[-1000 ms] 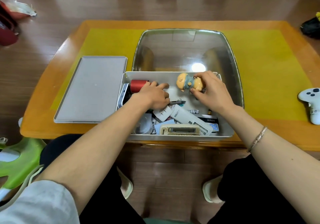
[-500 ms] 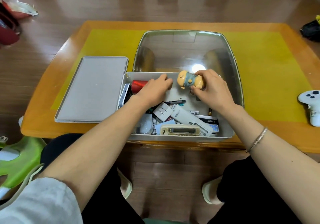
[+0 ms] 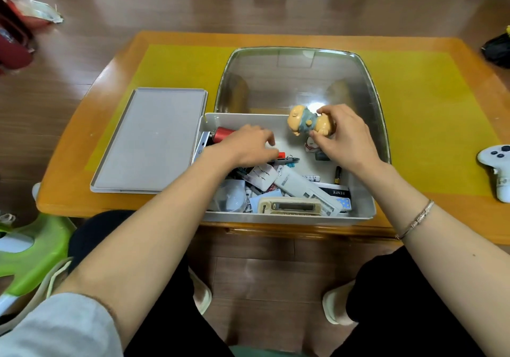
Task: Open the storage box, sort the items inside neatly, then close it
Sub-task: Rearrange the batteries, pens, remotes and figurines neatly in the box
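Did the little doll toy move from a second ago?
Yes. The right hand has lifted the doll toy up and away from the person, so it now overlaps the far wall of the storage box, where earlier it sat lower inside.

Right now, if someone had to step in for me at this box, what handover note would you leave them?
Right hand: grips the yellow figurine, lifted at the far right of the storage box.
Left hand: in the box over the pens, beside the red cylinder; what it holds, if anything, is hidden.
Done: box open, grey lid lying flat on the table to its left.
Left: the beige calculator, the white remote, cards and small bits lie jumbled at the near end. Sort them, place the figurine, put the lid back on.
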`<state>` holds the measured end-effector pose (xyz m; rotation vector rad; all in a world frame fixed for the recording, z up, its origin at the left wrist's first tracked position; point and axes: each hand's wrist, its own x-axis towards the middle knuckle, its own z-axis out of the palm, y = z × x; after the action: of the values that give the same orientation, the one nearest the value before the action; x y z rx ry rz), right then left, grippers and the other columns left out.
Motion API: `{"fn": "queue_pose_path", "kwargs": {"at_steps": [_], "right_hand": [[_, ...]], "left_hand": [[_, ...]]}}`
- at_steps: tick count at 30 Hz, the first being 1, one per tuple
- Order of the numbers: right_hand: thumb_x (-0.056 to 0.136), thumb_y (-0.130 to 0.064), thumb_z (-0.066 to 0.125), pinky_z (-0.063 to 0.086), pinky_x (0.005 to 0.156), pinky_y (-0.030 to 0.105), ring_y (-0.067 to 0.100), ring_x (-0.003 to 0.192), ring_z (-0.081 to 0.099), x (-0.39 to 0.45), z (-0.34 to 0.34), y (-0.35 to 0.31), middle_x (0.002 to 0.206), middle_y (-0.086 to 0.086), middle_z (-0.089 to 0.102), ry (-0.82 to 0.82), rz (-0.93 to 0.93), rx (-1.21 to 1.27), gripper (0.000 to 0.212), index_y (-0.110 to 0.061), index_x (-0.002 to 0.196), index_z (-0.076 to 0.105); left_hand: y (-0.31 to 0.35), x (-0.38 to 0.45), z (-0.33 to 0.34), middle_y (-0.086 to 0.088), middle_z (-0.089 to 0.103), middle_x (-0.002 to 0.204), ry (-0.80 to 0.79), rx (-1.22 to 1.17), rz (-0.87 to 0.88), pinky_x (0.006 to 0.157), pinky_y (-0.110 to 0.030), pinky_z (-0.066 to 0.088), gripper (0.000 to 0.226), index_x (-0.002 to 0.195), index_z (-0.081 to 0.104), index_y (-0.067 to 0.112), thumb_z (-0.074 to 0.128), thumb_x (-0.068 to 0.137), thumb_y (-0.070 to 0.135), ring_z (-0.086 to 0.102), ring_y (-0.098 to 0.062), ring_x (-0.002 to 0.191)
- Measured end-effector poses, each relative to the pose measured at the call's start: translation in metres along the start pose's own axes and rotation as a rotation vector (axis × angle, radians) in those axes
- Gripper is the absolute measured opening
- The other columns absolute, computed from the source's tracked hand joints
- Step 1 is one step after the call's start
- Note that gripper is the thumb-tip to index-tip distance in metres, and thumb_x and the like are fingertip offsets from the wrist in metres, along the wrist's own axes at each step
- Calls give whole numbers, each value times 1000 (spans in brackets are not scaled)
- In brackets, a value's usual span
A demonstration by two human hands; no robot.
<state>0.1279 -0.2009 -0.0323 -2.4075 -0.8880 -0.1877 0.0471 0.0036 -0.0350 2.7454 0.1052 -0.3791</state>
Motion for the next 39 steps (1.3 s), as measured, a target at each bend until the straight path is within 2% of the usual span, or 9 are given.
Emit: {"fn": "queue_pose_path", "kwargs": {"at_steps": [2, 5, 11, 15, 20, 25, 30, 35, 39], "right_hand": [[79, -25, 70, 36, 75, 24, 22, 99, 55, -1, 0, 0, 108, 4, 58, 5, -1, 2, 39, -15, 114, 57], [79, -26, 70, 37, 74, 25, 21, 99, 54, -3, 1, 0, 108, 3, 58, -1, -3, 1, 39, -15, 114, 57], [79, -26, 70, 37, 74, 26, 22, 99, 54, -2, 2, 2, 108, 4, 58, -4, 18, 7, 39, -15, 114, 57], [79, -25, 71, 41, 78, 29, 22, 99, 54, 2, -1, 0, 109, 4, 56, -14, 29, 20, 40, -14, 115, 58], [79, -31, 72, 41, 83, 33, 26, 105, 53, 8, 2, -7, 115, 5, 53, -138, 30, -62, 46, -17, 120, 58], [80, -41, 68, 42, 75, 36, 31, 102, 58, 13, 17, -17, 119, 3, 53, -228, 21, -231, 46, -20, 120, 57], [78, -41, 70, 42, 75, 36, 32, 99, 59, 17, 36, -20, 116, 3, 52, -270, 28, -267, 48, -21, 119, 56], [78, -34, 72, 44, 81, 38, 34, 103, 58, 18, 52, -21, 121, 4, 55, -330, 15, -271, 49, -21, 122, 55], [80, -27, 71, 45, 84, 38, 33, 109, 56, 18, 55, -20, 122, 5, 56, -346, 16, -259, 47, -19, 124, 56]], "left_hand": [[5, 10, 11, -10, 57, 123, -128, -5, -33, 85, -35, 45, 64, 134, 45, 15, 53, 86, 58, 54, -24, 106], [5, 17, 21, -4, 58, 108, -226, 6, -91, 76, -34, 47, 75, 121, 49, 15, 52, 77, 75, 56, -19, 89], [-2, 20, 22, 0, 58, 89, -235, 12, -42, 69, -32, 41, 60, 89, 60, 24, 53, 71, 81, 51, -18, 87], [-6, 12, 25, -2, 46, 105, -218, 52, 41, 88, -40, 42, 54, 98, 56, 28, 57, 73, 76, 40, -21, 102], [-6, 0, 26, 8, 52, 87, -168, 35, 148, 70, -32, 43, 41, 81, 45, 38, 57, 73, 76, 54, -19, 84], [-5, -8, 28, 13, 50, 83, -149, 100, 152, 75, -33, 40, 65, 124, 52, 37, 49, 75, 79, 52, -17, 87], [-4, -13, 30, 15, 40, 78, -172, 182, 129, 79, -36, 36, 77, 135, 44, 40, 41, 72, 84, 48, -19, 93], [-8, -13, 33, -4, 54, 123, -180, 185, 84, 84, -40, 41, 79, 142, 37, 40, 41, 75, 82, 49, -27, 114], [-7, -15, 32, -3, 57, 117, -179, 155, 77, 81, -35, 45, 77, 140, 40, 36, 40, 78, 81, 52, -22, 104]]}}
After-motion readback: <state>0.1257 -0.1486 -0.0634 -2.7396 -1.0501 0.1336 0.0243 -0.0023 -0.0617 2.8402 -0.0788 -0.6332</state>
